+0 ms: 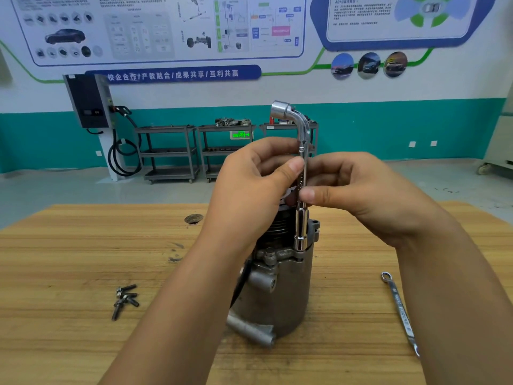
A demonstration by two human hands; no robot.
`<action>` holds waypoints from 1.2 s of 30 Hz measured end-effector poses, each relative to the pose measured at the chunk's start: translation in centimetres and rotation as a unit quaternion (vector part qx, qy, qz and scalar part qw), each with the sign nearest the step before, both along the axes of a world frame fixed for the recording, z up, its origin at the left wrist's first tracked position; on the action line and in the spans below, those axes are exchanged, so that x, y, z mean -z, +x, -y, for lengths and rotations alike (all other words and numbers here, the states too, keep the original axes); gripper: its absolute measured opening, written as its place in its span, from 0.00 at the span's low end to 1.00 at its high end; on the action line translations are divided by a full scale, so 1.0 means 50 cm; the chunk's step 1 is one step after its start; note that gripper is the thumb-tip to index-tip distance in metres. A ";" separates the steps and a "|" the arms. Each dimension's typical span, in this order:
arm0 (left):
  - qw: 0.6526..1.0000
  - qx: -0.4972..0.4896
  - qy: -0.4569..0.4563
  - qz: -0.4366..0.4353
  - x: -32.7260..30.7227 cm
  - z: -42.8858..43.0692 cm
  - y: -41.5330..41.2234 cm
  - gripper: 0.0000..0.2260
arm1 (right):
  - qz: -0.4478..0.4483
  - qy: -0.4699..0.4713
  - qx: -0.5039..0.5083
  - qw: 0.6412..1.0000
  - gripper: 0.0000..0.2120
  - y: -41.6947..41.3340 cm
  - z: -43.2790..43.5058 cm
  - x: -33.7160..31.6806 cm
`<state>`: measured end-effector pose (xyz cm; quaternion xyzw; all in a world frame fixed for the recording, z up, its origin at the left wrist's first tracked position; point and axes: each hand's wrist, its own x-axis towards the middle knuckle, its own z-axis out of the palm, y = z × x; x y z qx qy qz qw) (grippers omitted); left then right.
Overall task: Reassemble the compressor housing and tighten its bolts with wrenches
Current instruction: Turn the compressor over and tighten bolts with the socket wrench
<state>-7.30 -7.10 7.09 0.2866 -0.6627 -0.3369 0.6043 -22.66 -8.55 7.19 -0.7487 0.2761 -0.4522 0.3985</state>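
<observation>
Compressor housing [280,295] stands upright at centre of wooden table [83,245], w/ an L-shaped socket wrench [303,134] vertical on it, lower socket seated over a bolt at the top flange. L hand [249,184] pinches the wrench shaft betw thumb & fingers; R hand [361,184] pinches it just below. Loose bolts [125,300] lie heaped to the left, ring spanner [399,309] flat to the right. Carts [169,154] by the back wall carry parts on top shelves

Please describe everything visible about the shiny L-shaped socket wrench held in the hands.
The shiny L-shaped socket wrench looks like polished steel, with a socket at each end. It stands upright, its lower socket seated on the upper flange of the grey metal compressor housing, probably over a bolt; the bent upper socket faces left. Both the left hand and the right hand pinch its shaft.
</observation>
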 end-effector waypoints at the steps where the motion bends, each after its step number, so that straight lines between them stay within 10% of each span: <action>1: 1.000 -0.003 0.000 0.000 0.000 0.000 -0.001 0.09 | -0.002 -0.003 0.004 1.000 0.14 0.001 0.000 0.000; 36: 0.999 0.017 0.031 -0.009 -0.002 -0.009 0.000 0.05 | 0.011 0.029 -0.010 0.999 0.16 -0.004 0.002 0.003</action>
